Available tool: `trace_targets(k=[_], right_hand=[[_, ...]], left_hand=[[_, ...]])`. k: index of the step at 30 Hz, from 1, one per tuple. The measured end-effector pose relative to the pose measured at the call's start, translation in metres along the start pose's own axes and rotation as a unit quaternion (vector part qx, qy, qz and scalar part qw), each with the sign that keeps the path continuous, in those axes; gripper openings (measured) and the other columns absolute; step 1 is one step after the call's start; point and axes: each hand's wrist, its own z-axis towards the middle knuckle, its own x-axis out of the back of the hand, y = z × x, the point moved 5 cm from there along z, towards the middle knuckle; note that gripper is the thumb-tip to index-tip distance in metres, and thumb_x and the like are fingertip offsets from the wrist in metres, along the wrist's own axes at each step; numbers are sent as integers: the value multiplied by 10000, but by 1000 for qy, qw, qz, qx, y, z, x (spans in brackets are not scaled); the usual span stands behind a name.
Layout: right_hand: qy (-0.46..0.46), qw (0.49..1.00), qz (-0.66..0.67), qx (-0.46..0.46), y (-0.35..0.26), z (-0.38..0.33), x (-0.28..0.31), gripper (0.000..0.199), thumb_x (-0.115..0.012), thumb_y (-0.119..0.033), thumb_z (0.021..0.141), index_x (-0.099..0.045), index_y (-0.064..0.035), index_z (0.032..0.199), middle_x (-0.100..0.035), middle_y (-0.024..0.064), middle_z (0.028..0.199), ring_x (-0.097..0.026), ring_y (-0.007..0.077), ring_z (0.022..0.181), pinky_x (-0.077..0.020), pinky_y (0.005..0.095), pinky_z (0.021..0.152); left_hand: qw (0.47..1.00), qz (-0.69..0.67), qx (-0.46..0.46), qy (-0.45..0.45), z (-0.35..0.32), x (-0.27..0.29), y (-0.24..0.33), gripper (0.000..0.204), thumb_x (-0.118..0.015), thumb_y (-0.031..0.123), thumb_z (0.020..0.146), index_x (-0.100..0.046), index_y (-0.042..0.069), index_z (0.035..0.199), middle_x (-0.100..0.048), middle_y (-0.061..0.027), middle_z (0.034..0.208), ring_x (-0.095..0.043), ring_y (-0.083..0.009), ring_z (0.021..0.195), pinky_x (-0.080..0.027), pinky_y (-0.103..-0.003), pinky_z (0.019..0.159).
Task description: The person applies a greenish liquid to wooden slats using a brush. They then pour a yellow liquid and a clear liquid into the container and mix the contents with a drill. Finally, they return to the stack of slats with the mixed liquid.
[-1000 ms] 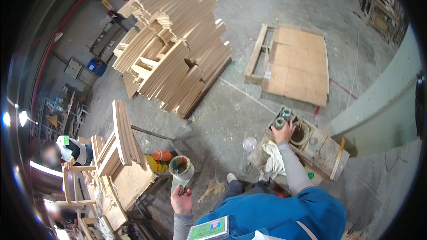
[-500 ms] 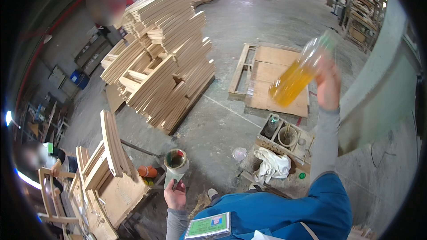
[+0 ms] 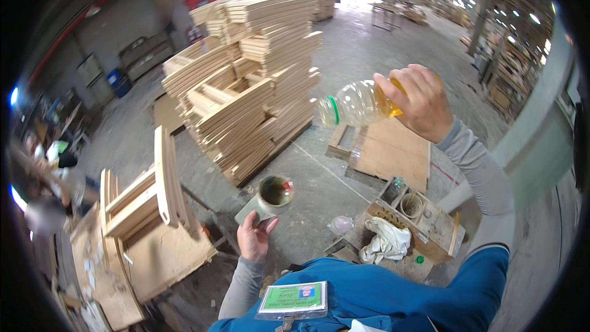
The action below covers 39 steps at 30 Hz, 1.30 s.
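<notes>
The right hand (image 3: 416, 101) is raised at two o'clock, fingers clamped on a clear plastic bottle (image 3: 359, 103) of yellow liquid lying sideways, its neck pointing left. Below, toward seven o'clock, the left hand (image 3: 253, 238) has its fingers wrapped under a small open can (image 3: 275, 193). A stack of curved wooden parts (image 3: 249, 86) rises at eleven o'clock on the concrete floor (image 3: 369, 43).

Bottle (image 3: 359, 103) base hidden under the right hand (image 3: 416, 101), person at left edge (image 3: 43, 215) blurred, badge (image 3: 294, 299) print unreadable
</notes>
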Motion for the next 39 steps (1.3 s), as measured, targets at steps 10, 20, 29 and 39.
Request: trace_targets(k=[10, 20, 29, 39], right_hand=[[41, 982, -14, 185, -56, 78, 11, 381, -546, -120, 761, -462, -168, 1129, -521, 55, 890, -528, 185, 884, -341, 418, 920], [114, 964, 4, 240, -82, 112, 15, 499, -577, -117, 736, -396, -181, 1197, -506, 55, 944, -522, 179, 913, -285, 448, 967], [46, 960, 61, 268, -92, 121, 20, 435, -509, -67, 752, -399, -128, 1169, -499, 71, 892, -512, 194, 834, -369, 398, 858], [-145, 941, 247, 177, -71, 109, -26, 697, -678, -266, 683, -363, -34, 1260, -535, 115, 803, -551, 249, 711, -452, 330, 641]], left_hand=[[999, 14, -13, -42, -10, -34, 22, 295, -477, 213, 872, -485, 6, 1082, -566, -98, 1006, -577, -218, 901, -524, -408, 755], [997, 57, -57, -12, -25, -33, 31, 218, -472, 110, 864, -537, -69, 969, -585, -139, 946, -594, -214, 842, -542, -349, 688], [991, 54, -118, 13, -33, -39, 44, 223, -483, 135, 857, -554, -73, 891, -607, -147, 855, -617, -211, 744, -542, -335, 616], [988, 72, -135, 5, -30, -38, 51, 202, -487, 126, 850, -549, -50, 927, -614, -124, 854, -623, -204, 739, -548, -340, 614]])
